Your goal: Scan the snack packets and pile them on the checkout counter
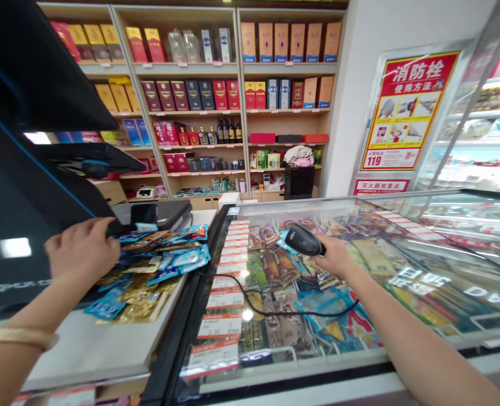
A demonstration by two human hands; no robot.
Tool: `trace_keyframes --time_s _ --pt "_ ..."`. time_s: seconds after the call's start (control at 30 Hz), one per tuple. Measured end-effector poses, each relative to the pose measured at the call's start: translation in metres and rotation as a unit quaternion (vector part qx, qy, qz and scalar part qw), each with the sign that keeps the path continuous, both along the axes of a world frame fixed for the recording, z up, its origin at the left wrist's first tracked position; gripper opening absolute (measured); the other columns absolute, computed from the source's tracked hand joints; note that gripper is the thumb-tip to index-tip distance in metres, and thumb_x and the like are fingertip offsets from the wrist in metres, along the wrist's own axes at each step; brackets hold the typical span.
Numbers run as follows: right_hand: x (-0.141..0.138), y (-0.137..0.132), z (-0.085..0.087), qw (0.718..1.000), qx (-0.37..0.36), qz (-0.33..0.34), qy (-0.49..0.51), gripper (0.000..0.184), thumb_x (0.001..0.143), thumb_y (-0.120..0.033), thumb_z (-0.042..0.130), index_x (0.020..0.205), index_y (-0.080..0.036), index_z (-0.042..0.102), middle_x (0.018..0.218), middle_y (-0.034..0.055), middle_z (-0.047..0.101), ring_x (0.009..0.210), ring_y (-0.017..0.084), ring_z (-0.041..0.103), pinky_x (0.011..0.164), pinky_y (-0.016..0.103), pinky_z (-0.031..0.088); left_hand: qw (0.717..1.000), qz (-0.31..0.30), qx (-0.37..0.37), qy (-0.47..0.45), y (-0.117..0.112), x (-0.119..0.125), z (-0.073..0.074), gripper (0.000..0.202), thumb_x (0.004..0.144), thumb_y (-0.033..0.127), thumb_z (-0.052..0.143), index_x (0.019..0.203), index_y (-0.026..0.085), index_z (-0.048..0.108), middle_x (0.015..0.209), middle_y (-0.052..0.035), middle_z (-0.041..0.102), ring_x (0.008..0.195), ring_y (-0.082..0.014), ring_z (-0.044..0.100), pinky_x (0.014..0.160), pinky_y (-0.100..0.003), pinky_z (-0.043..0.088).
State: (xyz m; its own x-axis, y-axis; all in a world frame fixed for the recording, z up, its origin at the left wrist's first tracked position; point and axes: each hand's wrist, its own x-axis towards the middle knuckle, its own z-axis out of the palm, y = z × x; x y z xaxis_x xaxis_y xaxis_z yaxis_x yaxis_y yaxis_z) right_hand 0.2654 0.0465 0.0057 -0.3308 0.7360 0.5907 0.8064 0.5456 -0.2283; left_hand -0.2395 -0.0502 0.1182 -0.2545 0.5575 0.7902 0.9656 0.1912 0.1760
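My right hand grips a black handheld barcode scanner above the glass lid of a display freezer. A black cable loops across the glass. Just under the scanner's head shows a small blue packet; whether it lies on or below the glass I cannot tell. My left hand is at the left edge of a pile of snack packets, blue, gold and brown, on the white counter. Its fingers are curled by a small dark object, and what they hold is hidden.
A large black checkout machine stands close on the left, its screen overhanging the counter. Behind the pile is a dark flat device. Price labels line the freezer's left side. Shelves of boxed bottles and a red poster fill the back.
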Motion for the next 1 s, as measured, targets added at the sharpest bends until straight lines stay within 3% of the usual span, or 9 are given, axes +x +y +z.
trace_keyframes --time_s 0.1,0.23,0.33,0.4,0.47,0.57,0.67,0.77,1.0 --pt "0.008 0.008 0.004 1.0 0.007 -0.03 0.007 0.035 0.072 -0.03 0.061 0.104 -0.02 0.067 0.095 0.0081 0.073 0.088 0.024 0.067 0.075 0.03 0.048 0.995 -0.076 0.065 -0.007 0.006 0.028 0.0 0.033 0.074 0.031 0.049 0.105 0.028 0.061 0.124 -0.0114 0.058 0.131 -0.0442 0.035 0.106 -0.066 0.021" --pt "0.019 0.017 0.007 0.997 -0.011 -0.079 0.009 0.029 0.073 -0.034 0.065 0.097 -0.019 0.067 0.092 0.0083 0.072 0.086 0.024 0.066 0.074 0.03 0.046 0.969 -0.232 0.044 -0.068 0.043 0.09 -0.012 0.028 0.069 0.029 0.058 0.097 0.027 0.063 0.118 -0.0094 0.061 0.124 -0.0375 0.045 0.11 -0.056 0.026" --pt "0.023 0.019 0.008 0.994 -0.03 -0.103 0.016 0.028 0.072 -0.034 0.067 0.096 -0.019 0.068 0.091 0.0088 0.072 0.085 0.025 0.066 0.072 0.03 0.046 0.918 -0.35 -0.024 -0.185 0.079 0.156 -0.034 0.024 0.061 0.025 0.067 0.085 0.026 0.066 0.103 -0.0075 0.066 0.112 -0.0321 0.055 0.109 -0.046 0.033" --pt "0.023 0.02 0.008 0.993 -0.033 -0.112 0.017 0.03 0.072 -0.035 0.067 0.097 -0.019 0.067 0.091 0.009 0.072 0.086 0.025 0.066 0.072 0.03 0.045 0.862 -0.401 -0.078 -0.3 0.103 0.2 -0.051 0.026 0.054 0.021 0.074 0.079 0.025 0.068 0.097 -0.0074 0.068 0.109 -0.031 0.057 0.108 -0.042 0.034" --pt "0.023 0.02 0.008 0.993 -0.033 -0.115 0.014 0.03 0.072 -0.036 0.067 0.098 -0.02 0.067 0.093 0.0089 0.072 0.088 0.026 0.065 0.072 0.03 0.045 0.816 -0.422 -0.118 -0.376 0.127 0.238 -0.067 0.028 0.049 0.019 0.078 0.074 0.025 0.068 0.093 -0.0074 0.07 0.111 -0.0316 0.057 0.107 -0.04 0.036" --pt "0.023 0.021 0.008 0.993 -0.033 -0.109 0.013 0.032 0.072 -0.036 0.067 0.101 -0.021 0.067 0.096 0.008 0.072 0.09 0.026 0.065 0.074 0.03 0.046 0.792 -0.411 -0.165 -0.421 0.162 0.277 -0.087 0.034 0.043 0.017 0.082 0.071 0.025 0.066 0.09 -0.008 0.071 0.112 -0.0326 0.058 0.1 -0.038 0.041" --pt "0.023 0.022 0.008 0.993 -0.033 -0.111 0.017 0.033 0.072 -0.036 0.067 0.103 -0.022 0.066 0.096 0.0071 0.072 0.09 0.025 0.065 0.075 0.03 0.046 0.784 -0.39 -0.203 -0.438 0.189 0.296 -0.099 0.042 0.035 0.015 0.084 0.069 0.023 0.063 0.08 -0.0081 0.071 0.1 -0.0331 0.064 0.091 -0.039 0.046" --pt "0.021 0.021 0.008 0.994 -0.034 -0.106 0.02 0.031 0.074 -0.037 0.065 0.102 -0.023 0.065 0.096 0.0063 0.072 0.091 0.024 0.065 0.074 0.029 0.046 0.783 -0.388 -0.216 -0.436 0.202 0.304 -0.105 0.047 0.029 0.013 0.084 0.069 0.022 0.062 0.076 -0.0067 0.071 0.087 -0.0303 0.067 0.084 -0.038 0.049" --pt "0.018 0.018 0.01 0.996 -0.047 -0.077 0.007 0.033 0.074 -0.034 0.065 0.105 -0.023 0.064 0.102 0.0058 0.071 0.093 0.024 0.066 0.077 0.029 0.046 0.8 -0.357 -0.204 -0.436 0.19 0.287 -0.103 0.041 0.03 0.006 0.08 0.064 0.023 0.062 0.056 0.0014 0.06 0.075 -0.0262 0.064 0.079 -0.034 0.049"
